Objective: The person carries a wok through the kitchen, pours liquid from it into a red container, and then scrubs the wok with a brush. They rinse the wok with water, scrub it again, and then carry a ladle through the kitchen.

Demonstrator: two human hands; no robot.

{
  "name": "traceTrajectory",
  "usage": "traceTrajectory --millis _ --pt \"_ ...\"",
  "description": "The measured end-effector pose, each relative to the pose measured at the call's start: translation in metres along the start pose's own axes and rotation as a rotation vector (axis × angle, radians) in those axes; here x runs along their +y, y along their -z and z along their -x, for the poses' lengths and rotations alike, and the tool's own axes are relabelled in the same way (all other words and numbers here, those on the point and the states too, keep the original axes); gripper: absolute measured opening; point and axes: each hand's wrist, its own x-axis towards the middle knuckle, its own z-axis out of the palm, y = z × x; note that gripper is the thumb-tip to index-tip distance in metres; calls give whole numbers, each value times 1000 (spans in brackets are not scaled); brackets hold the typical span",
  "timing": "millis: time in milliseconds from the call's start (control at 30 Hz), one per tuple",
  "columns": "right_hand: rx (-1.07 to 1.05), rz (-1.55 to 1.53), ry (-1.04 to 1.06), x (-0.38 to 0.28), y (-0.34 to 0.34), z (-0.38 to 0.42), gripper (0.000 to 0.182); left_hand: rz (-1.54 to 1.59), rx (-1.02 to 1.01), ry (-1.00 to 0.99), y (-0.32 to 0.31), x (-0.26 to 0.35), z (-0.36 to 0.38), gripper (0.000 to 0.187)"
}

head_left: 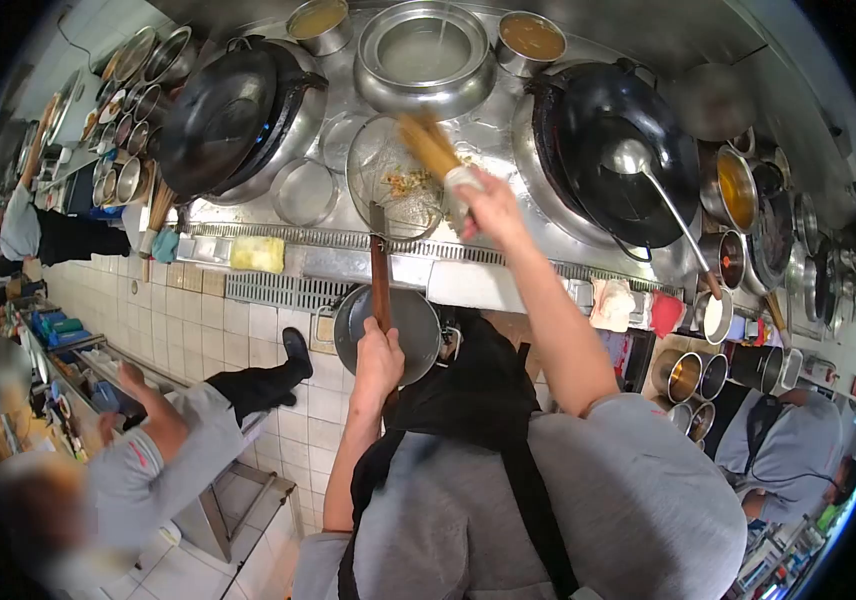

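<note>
My left hand [377,358] is closed around the wooden handle of a round wire strainer [368,185], whose mesh bowl lies over the steel stove top. Brown and orange food scraps [410,184] sit in the mesh. In my right hand [494,208] is a bamboo wok brush [429,145], gripped at its pale bound end, its bristles blurred over the strainer's far right side. Beneath the strainer's handle stands a deep grey pot [388,306]. Beyond the brush is a wide steel pot [426,87] with a thin stream of water falling into it.
Black woks stand on the burners at left [220,125] and right [613,205]; a steel ladle [632,157] rests in the right one. A yellow sponge [257,254] lies on the front ledge. Co-workers are at left [178,440] and right [788,450].
</note>
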Motion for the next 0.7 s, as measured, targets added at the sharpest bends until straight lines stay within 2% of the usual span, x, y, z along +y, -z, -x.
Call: traceTrajectory --millis 67,100,200,367,500,533,633,700 --pt "128 465 104 -36 18 -16 46 28 15 27 2 5 0 30" --pt "283 622 251 2 30 -69 45 33 17 31 3 6 0 30" --pt "205 834 242 -2 55 -101 46 43 12 46 2 2 -2 30" --pt "67 1187 213 15 67 -102 43 0 15 56 -2 1 -9 29" --pt "12 1237 239 3 63 -69 42 11 6 65 2 4 -10 29" --pt "-22 1239 326 5 67 -71 46 16 2 64 3 4 -11 29" --pt "-10 788 95 -9 68 -53 49 4 0 51 3 3 -11 30" --pt "120 604 42 3 67 -42 47 -28 20 16 4 8 -11 29"
